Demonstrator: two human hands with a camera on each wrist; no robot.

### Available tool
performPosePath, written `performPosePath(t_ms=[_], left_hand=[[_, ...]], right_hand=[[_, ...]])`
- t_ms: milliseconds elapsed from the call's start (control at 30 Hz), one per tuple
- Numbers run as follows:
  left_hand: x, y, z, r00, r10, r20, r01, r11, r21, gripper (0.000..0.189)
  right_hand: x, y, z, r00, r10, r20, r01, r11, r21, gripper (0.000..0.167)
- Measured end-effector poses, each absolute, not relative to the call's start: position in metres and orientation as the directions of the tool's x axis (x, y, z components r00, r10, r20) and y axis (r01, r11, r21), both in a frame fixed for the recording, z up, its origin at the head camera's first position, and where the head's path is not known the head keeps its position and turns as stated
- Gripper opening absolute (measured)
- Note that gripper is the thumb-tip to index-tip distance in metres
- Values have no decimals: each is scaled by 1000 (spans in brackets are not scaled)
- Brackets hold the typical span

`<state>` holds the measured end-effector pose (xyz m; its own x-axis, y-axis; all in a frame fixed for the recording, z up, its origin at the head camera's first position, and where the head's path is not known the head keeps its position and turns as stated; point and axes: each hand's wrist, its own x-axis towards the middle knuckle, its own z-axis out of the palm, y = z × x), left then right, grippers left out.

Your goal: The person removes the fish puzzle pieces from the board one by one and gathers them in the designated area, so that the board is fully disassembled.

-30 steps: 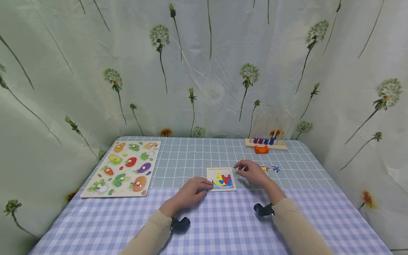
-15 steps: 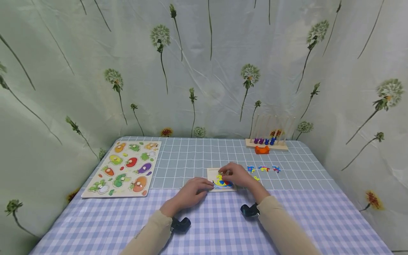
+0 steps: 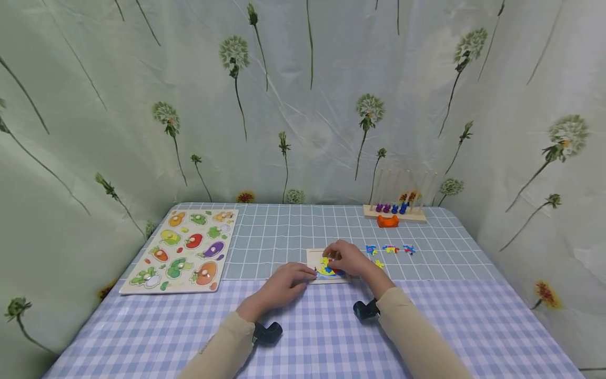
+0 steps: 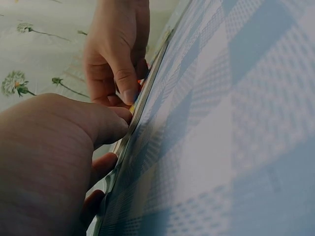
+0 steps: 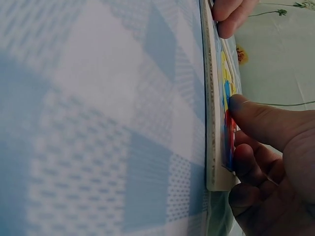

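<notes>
A small square wooden puzzle board (image 3: 314,256) lies between my hands, with yellow, red and blue jigsaw pieces in its lower part. My left hand (image 3: 286,283) rests at the board's left edge, fingers fairly straight and the fingertips on its corner. From the right, my right hand (image 3: 351,259) reaches over the board and pinches a red-and-blue puzzle piece (image 5: 229,118) in it. The right wrist view shows the thumb on that piece and the other fingers bent; the index fingertip is hidden there.
Several loose puzzle pieces lie right of the board, including a blue one (image 3: 371,250) and a yellow one (image 3: 379,263). Behind them sit an orange curved block (image 3: 388,221) and a wooden peg stand (image 3: 416,217). A large vegetable puzzle (image 3: 189,263) lies at the left.
My right hand has moved left from beside the loose pieces onto the board, then stayed there with a slight shift. My left hand has kept its place.
</notes>
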<state>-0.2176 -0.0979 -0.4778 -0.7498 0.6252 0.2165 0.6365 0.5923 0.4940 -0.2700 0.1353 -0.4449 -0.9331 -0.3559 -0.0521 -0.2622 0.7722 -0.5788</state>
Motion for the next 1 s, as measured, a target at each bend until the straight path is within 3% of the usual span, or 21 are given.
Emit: performPosePath(t_ms=[1000], left_hand=[[-217,-98,-478,-751,624,218,634,588,502,30]], right_hand=[[-268,140,-441,-912,-397,-101,-264,758,-596,26]])
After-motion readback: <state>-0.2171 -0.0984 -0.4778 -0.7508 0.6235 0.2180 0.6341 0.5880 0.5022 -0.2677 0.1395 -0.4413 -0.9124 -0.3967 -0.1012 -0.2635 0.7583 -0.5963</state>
